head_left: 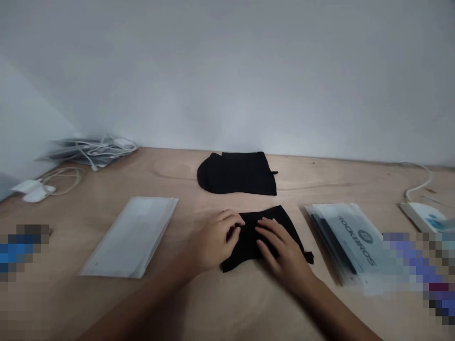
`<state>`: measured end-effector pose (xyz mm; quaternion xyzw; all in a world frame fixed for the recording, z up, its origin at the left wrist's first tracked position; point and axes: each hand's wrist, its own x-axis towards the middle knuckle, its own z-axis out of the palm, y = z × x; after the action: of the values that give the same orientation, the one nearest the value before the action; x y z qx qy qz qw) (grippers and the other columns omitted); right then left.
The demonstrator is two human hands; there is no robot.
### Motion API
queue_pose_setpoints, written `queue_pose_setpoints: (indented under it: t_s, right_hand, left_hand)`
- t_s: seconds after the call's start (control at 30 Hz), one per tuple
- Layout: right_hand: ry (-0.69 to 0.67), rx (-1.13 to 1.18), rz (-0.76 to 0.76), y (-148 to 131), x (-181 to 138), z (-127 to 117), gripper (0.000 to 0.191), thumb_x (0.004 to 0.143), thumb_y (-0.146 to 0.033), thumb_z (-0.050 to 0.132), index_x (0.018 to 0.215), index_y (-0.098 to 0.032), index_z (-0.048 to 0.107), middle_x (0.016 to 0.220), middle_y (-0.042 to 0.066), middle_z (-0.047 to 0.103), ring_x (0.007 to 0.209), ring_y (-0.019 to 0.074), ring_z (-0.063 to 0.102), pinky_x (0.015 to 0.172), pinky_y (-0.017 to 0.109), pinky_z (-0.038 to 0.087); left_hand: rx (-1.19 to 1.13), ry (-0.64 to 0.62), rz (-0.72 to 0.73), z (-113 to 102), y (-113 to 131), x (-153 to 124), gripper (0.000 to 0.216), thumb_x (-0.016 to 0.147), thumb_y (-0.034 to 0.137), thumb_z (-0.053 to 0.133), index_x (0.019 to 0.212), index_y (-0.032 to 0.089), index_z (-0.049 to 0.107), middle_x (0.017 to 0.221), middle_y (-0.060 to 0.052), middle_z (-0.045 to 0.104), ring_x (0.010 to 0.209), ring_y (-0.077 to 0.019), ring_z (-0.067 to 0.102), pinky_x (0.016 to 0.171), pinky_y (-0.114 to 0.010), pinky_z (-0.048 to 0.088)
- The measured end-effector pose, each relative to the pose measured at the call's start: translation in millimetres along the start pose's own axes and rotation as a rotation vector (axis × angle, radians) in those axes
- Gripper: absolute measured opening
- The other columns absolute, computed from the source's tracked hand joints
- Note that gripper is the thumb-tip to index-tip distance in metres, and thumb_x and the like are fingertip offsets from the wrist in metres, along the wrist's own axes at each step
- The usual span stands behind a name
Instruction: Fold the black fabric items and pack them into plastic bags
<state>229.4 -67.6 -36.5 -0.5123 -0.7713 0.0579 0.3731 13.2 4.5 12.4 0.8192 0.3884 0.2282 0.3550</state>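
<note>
A black fabric piece (287,225) lies flat on the table in front of me, with a small loop or tag at its right end. My left hand (215,239) is curled over its left side, thumb and forefinger drawn together at the cloth. Spread fingers of my right hand (284,248) rest flat on the middle and right of the same piece. Behind it, near the wall, lies a stack of similar black fabric pieces (238,173) with rounded left ends. What sits under my left fingertips is partly hidden.
Frosted plastic bags (130,237) lie to the left. On the right are printed ROCKBROS bags (355,237) with dark contents. White cables (106,147) rest on grey packaging at the back left, near a white charger (39,189). A white device (424,215) with a cord stands at far right.
</note>
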Motion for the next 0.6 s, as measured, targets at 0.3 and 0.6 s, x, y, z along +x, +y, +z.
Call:
queue_pose_setpoints:
  t_s: [0.3,0.6]
  right_hand:
    - [-0.264,-0.149,-0.189,-22.8,-7.0,-14.7,0.036,0.093,-0.015,0.056,0.127,-0.017,0.068,0.149,0.016,0.055,0.144,0.0354,0.044,0.115,0.066,0.037]
    - [-0.592,0.049,-0.266,-27.8,-23.1,-30.2,0.062,0.09,-0.019,0.065,0.149,-0.017,0.049,0.158,0.013,0.044,0.151,0.0298,0.03,0.12,0.053,0.034]
  left_hand:
    - [0.502,-0.017,0.113,-4.4,-13.9,-41.9,0.025,0.089,0.019,0.059,0.111,0.019,0.07,0.108,-0.012,0.063,0.1,-0.031,0.064,0.086,-0.05,0.056]
    - [0.369,0.03,0.014,13.6,-2.1,-113.0,0.058,0.079,0.035,0.079,0.133,0.027,0.058,0.132,-0.013,0.057,0.11,-0.034,0.065,0.084,-0.046,0.062]
